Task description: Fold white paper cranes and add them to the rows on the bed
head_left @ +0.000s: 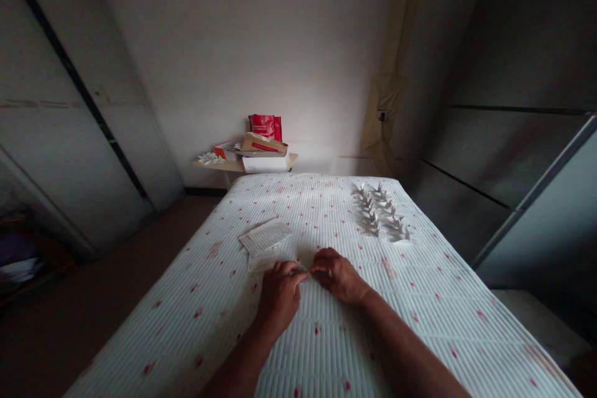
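Left hand and right hand are resting close together at the lower centre of the frame, fingers curling inward and fingertips nearly meeting over a bed with a ribbed white cover dotted in red. Between the fingertips, a small pale piece is showing; whether either hand is pinching it, one cannot tell. Just beyond the left hand, left of centre, a printed sheet is lying aslant, partly covering another sheet. Right of centre, folded paper figures are standing in two columns, their points sticking upward, well apart from the sheets. Against the wall, above and left of centre, a counter is bearing a white box, a brown carton and a red bag.
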Available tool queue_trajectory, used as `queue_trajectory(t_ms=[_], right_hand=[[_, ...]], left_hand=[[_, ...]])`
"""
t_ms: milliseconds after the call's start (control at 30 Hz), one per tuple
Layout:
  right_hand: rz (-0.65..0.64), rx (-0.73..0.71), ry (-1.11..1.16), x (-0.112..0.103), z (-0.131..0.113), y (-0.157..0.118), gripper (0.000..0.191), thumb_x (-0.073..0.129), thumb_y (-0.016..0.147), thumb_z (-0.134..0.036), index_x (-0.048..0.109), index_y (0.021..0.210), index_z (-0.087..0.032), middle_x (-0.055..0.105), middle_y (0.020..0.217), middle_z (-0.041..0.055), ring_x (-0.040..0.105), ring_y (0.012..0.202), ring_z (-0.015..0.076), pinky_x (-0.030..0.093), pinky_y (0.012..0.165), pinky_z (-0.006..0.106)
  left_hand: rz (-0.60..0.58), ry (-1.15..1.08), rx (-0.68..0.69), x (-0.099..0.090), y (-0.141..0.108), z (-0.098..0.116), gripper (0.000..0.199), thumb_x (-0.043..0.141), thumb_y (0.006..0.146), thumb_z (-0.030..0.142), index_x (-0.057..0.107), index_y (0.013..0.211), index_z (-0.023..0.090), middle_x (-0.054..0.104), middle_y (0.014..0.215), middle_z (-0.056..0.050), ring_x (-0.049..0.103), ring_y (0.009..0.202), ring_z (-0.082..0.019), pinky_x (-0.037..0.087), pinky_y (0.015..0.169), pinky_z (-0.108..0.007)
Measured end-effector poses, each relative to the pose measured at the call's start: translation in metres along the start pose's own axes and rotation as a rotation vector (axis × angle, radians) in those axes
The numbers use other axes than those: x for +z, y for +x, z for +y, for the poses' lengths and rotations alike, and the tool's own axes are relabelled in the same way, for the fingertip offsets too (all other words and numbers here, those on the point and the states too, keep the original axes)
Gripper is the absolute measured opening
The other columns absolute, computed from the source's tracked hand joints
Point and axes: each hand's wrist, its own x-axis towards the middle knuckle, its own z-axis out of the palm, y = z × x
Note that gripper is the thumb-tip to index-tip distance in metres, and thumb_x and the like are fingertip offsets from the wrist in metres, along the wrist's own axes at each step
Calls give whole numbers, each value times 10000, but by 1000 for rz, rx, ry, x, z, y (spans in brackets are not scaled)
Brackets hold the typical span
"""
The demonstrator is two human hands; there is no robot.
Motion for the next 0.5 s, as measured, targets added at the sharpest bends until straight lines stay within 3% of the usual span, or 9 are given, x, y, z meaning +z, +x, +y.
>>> queue_trajectory(t_ms=[267,500], right_hand=[[-5,-8,-52,13,4,2,125,638,744,-187,675,855,-231,619,862,28,535,856,166,390,785,286],[14,23,-60,17,3,3,61,629,754,-194,681,776,-216,612,814,31,536,820,161,385,754,271]], left_hand=[[-34,-38,-45,5,7,-11,348,554,710,52,697,919,291,610,940,-17,496,947,-173,373,849,-304],[47,-4,-21,3,0,-8,270,601,698,102,681,907,252,620,901,-12,499,925,-177,357,830,-311]])
